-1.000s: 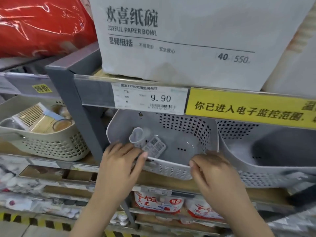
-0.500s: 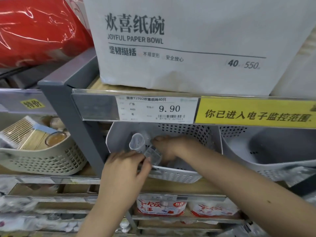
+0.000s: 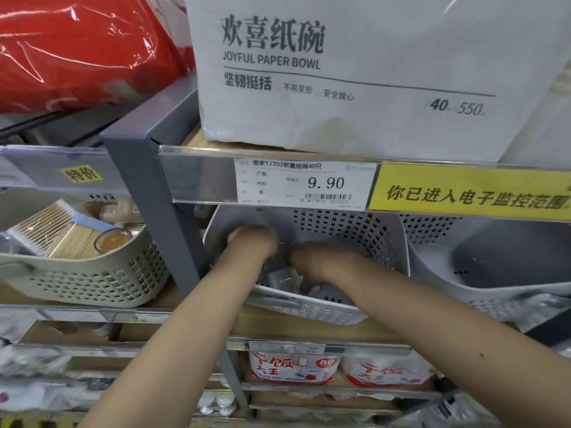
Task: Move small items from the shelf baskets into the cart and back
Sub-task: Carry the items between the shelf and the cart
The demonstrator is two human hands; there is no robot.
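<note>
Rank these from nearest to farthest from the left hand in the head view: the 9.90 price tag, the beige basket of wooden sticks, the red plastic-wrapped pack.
1. 9.90 price tag, just above the left hand.
2. Beige basket, to its left.
3. Red pack, top left, one shelf up.

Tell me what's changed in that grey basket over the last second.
Both hands went from the front rim deep into the grey perforated plastic basket; left hand and right hand now sit among the small clear packets. Whether either has a grip isn't visible. Basket and beige basket stayed put.

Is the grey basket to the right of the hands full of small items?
No: the right grey basket shows only its bare inner wall and floor, while both hands reach into the middle basket.
</note>
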